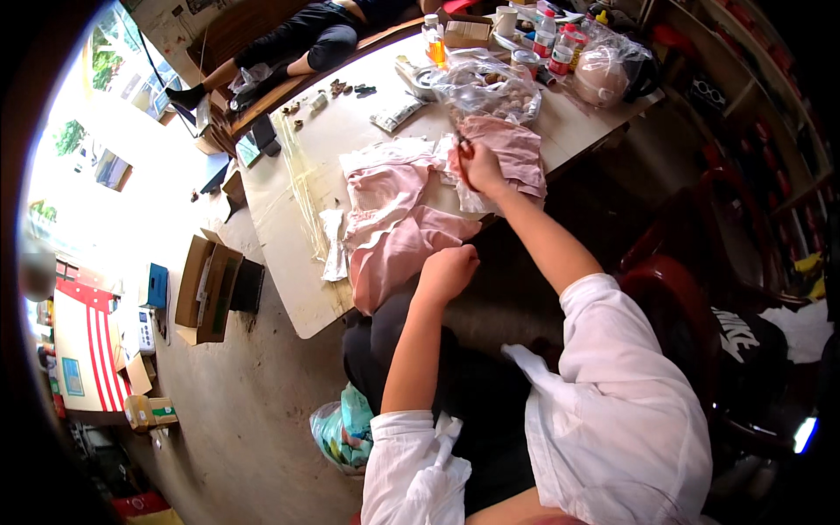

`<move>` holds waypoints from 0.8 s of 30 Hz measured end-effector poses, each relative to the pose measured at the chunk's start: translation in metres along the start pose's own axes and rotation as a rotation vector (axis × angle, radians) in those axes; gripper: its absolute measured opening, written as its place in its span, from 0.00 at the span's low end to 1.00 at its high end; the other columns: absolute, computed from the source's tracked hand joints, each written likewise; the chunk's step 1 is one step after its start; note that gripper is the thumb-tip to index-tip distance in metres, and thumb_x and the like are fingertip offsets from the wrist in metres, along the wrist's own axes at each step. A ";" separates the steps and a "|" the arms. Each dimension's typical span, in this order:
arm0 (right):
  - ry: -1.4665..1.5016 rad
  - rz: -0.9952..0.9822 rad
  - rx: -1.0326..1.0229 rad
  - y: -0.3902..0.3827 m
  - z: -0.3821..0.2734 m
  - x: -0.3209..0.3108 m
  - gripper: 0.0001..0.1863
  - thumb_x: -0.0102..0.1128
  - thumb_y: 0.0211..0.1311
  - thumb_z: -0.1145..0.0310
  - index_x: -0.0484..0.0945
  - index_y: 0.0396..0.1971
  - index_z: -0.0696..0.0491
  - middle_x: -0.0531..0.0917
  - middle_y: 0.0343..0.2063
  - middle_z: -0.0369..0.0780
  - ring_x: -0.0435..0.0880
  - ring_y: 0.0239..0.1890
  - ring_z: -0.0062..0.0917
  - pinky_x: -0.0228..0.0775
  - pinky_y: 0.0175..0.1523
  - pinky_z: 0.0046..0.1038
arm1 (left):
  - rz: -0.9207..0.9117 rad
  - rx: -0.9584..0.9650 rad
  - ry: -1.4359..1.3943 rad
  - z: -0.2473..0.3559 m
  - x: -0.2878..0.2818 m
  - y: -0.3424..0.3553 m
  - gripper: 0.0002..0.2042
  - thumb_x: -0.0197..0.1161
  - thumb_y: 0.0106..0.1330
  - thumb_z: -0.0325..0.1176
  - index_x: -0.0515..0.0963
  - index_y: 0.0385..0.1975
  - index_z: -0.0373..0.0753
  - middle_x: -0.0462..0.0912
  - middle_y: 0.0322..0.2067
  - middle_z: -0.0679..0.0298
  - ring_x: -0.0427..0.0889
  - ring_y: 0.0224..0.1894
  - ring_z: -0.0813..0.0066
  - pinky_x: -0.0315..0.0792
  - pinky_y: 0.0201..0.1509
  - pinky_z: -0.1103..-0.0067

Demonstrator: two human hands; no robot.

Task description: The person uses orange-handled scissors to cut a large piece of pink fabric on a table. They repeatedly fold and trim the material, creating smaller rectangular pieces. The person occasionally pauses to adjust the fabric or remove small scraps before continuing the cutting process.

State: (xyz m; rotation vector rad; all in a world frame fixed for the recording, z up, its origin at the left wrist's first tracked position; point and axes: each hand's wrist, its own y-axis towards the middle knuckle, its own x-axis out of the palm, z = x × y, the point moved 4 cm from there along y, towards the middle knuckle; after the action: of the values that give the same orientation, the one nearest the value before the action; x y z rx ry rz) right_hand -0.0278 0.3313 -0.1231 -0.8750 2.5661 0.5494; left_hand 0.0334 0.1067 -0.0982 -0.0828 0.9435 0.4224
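Observation:
Pink fabric pieces with white trim [381, 197] lie bunched on the table [284, 254], some hanging over its near edge. My right hand [477, 166] is raised over the right-hand pile [516, 149], closed on what looks like dark-handled scissors [461, 153], partly blurred and hidden by the fingers. My left hand [451, 262] is closed at the near edge, beside the hanging pink fabric; what it holds, if anything, is hidden. A narrow white strip [334, 245] and pale translucent strips [302, 201] lie to the left of the fabric.
Bottles [560, 52], plastic bags [481, 87] and small objects crowd the table's back. A person's legs [280, 61] rest on a wooden bench behind. Cardboard boxes [199, 289] and a bag [341, 429] are on the floor at left. Chairs [665, 280] and shelving [761, 149] are at right.

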 end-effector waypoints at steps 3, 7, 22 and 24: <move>0.105 -0.044 0.001 -0.018 0.006 0.009 0.18 0.64 0.51 0.56 0.71 0.25 0.55 0.79 0.22 0.47 0.81 0.27 0.40 0.70 0.34 0.36 | 0.011 -0.002 -0.010 -0.004 0.000 0.004 0.07 0.58 0.57 0.36 0.75 0.27 0.40 0.79 0.25 0.55 0.79 0.32 0.55 0.71 0.35 0.63; -0.058 0.094 -0.102 -0.037 -0.027 -0.027 0.12 0.62 0.53 0.63 0.72 0.26 0.54 0.78 0.18 0.43 0.80 0.22 0.35 0.70 0.29 0.34 | 0.005 0.019 -0.008 -0.007 0.000 -0.004 0.07 0.59 0.57 0.36 0.74 0.28 0.40 0.79 0.25 0.55 0.78 0.32 0.54 0.71 0.35 0.63; 0.036 -0.018 -0.051 -0.070 -0.006 -0.051 0.14 0.66 0.54 0.65 0.71 0.27 0.58 0.77 0.21 0.36 0.79 0.26 0.20 0.69 0.31 0.24 | 0.744 -0.581 0.298 -0.061 -0.076 -0.025 0.15 0.65 0.50 0.35 0.74 0.35 0.36 0.75 0.39 0.53 0.71 0.47 0.53 0.66 0.51 0.66; 0.226 -0.127 -0.004 -0.083 -0.012 -0.037 0.12 0.65 0.55 0.68 0.71 0.28 0.58 0.76 0.20 0.35 0.77 0.24 0.18 0.68 0.29 0.22 | 0.718 -0.652 0.308 -0.079 -0.074 -0.035 0.17 0.66 0.49 0.37 0.73 0.37 0.36 0.75 0.40 0.52 0.70 0.48 0.52 0.65 0.53 0.66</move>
State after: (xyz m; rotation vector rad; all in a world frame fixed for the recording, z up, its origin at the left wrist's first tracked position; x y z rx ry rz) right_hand 0.0498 0.2835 -0.1157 -1.1517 2.6838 0.4404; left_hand -0.0518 0.0312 -0.0895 -0.4166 1.0903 1.4077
